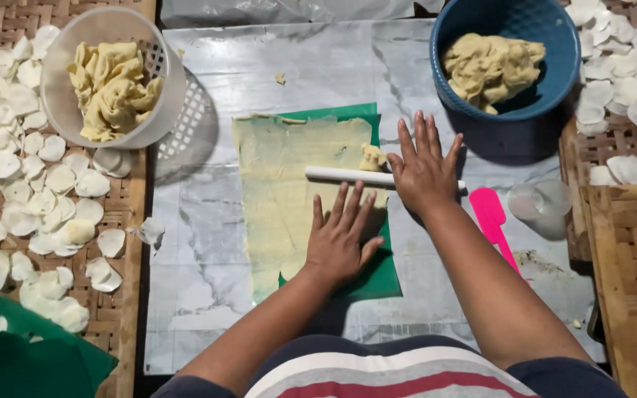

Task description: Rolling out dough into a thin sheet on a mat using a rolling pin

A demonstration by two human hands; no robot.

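Marble-patterned covering lies over the table (208,250), with woven bamboo trays (632,243) on either side of it. Both hands press flat on a thin white rolling rod (337,175): the left hand (340,236) has its fingers (344,203) spread and reaching onto the rod from the near side, and the right hand (423,171) lies across the rod's right part, fingers splayed and pointing away. Open palms like these suit rolling rather than gripping.

Under the rod, a pale yellow dough sheet (282,184) lies spread on a green plastic mat (374,273), probably so it lifts off cleanly. Beyond the right fingers sits a blue basket of dough (506,55); far left of the left fingers, a white basket of dough scraps (112,77). A pink spatula (494,221) lies just right of the right wrist. Pale cut discs (31,177) cover the trays. No labels or packages show.
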